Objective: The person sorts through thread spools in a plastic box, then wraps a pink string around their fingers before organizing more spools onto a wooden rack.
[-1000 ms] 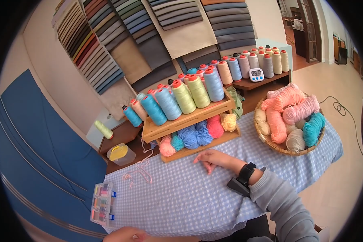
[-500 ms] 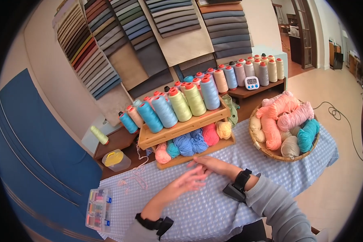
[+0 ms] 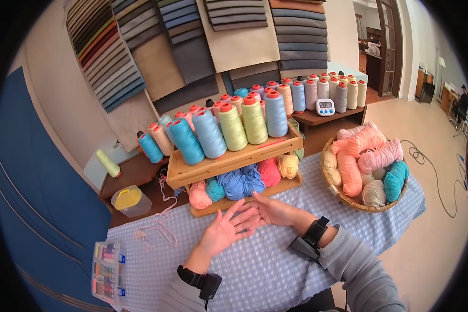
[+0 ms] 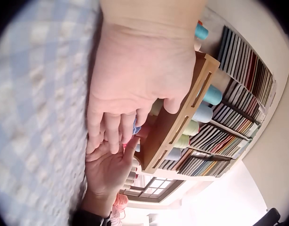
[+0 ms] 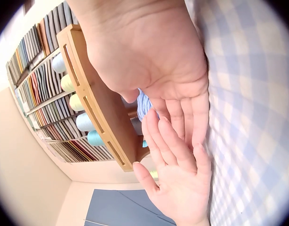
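Left hand: since a second ago it has come up from the lower edge of the head view, near seven o'clock, to meet the other hand; palm up, fingers straight and parted, holding nothing.

Right hand: fingers extended toward ten o'clock, also holding nothing. Both hands' fingers overlap in the head view.

Clock centre: the meeting hands, twelve being the far side of the cloth-covered table, dressed in blue and white checks.

Yarn balls: at twelve, just beyond the fingertips, on the lower shelf of a wooden rack; coral, teal, blue, bright pink and yellow, starting from the nine o'clock end.

Thread cones: on the rack's upper tray, the front row teal, blue and yellow-green.

Round basket: at two, heaped with peach, pink, cream and teal skeins.

White timer: at one, farther back.

Loose pink yarn: at nine, on the cloth.

Clear box: at eight, with blue latches.
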`<state>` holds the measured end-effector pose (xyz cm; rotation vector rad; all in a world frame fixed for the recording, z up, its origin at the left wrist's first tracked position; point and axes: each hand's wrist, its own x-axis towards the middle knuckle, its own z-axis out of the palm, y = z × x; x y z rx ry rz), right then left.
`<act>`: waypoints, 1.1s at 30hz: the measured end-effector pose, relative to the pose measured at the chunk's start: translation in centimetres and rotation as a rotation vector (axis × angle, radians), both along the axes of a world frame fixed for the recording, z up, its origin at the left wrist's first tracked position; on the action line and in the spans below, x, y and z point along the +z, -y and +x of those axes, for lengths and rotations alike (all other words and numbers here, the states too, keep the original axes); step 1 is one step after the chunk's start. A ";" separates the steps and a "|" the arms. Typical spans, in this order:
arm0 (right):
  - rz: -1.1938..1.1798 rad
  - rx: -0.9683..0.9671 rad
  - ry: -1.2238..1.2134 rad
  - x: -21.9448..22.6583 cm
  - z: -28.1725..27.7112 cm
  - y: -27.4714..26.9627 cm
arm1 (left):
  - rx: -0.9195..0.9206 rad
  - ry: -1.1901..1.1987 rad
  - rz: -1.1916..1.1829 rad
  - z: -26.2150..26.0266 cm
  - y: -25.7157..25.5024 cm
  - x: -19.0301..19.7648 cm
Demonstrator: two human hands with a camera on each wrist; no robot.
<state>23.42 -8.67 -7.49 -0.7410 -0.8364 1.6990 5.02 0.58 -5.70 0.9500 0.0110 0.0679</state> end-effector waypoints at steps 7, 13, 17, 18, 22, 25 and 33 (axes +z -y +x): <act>0.042 -0.004 0.127 1.3 -1.1 0.8 | -0.078 0.071 -0.025 -0.2 0.0 -0.1; 0.110 0.071 0.518 1.9 -1.2 1.2 | -0.087 0.112 0.020 -0.4 0.2 0.1; 0.104 0.077 0.491 1.8 -1.1 1.2 | -0.071 0.105 -0.038 -0.3 -0.3 -0.3; 0.061 0.013 0.484 2.3 -1.3 1.5 | -0.049 0.096 -0.079 -0.3 -0.3 -0.4; 0.020 -0.059 0.333 0.6 -0.9 0.8 | 0.012 0.093 -0.140 -0.3 -0.5 -0.5; -0.024 -0.017 0.191 0.2 -0.5 0.4 | 0.070 0.053 -0.167 -0.3 -0.7 -0.8; 0.014 -0.021 0.247 0.3 -0.7 0.4 | 0.064 0.028 -0.127 -0.2 -0.9 -1.0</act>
